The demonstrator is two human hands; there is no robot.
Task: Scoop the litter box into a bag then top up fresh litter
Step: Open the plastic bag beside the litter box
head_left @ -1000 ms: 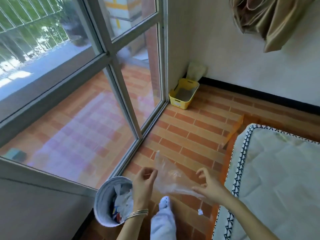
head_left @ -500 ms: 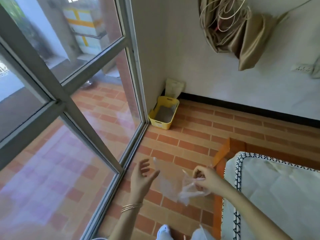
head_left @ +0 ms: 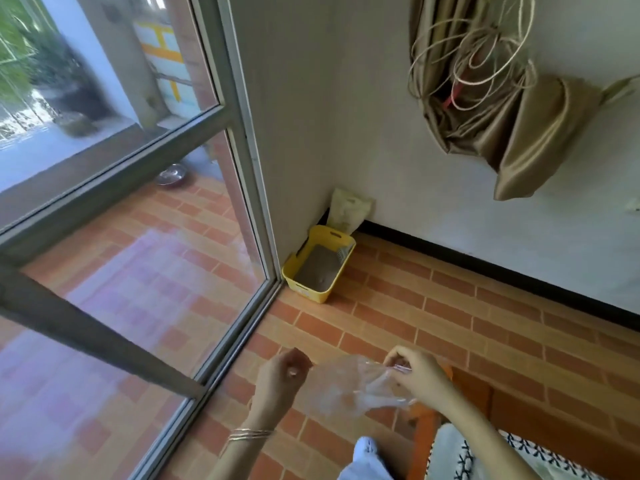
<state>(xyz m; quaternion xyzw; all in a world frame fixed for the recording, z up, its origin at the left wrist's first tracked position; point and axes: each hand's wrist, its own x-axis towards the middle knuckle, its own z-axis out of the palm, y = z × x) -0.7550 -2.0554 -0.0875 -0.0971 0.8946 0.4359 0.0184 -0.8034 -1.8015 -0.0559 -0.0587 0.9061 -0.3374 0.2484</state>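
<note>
A yellow litter box (head_left: 308,292) with grey litter inside stands on the brick floor in the far corner, by the window frame. A small grey scoop (head_left: 342,252) leans in its back right corner. A pale litter pouch (head_left: 348,213) stands against the wall behind it. Low in the view, a thin clear plastic bag (head_left: 341,384) is stretched between my hands. My left hand (head_left: 282,377) pinches its left edge. My right hand (head_left: 414,374) pinches its right edge.
A large glass window with a grey frame (head_left: 242,140) fills the left side. A mattress with a patterned border (head_left: 485,459) on an orange base (head_left: 424,431) lies at the bottom right. A bunched tan curtain with cords (head_left: 502,98) hangs on the wall above.
The view has lifted and moved closer to the corner; the waste bin has left the frame. My left hand, open half a second ago, now pinches the bag's edge, and both hands spread it.
</note>
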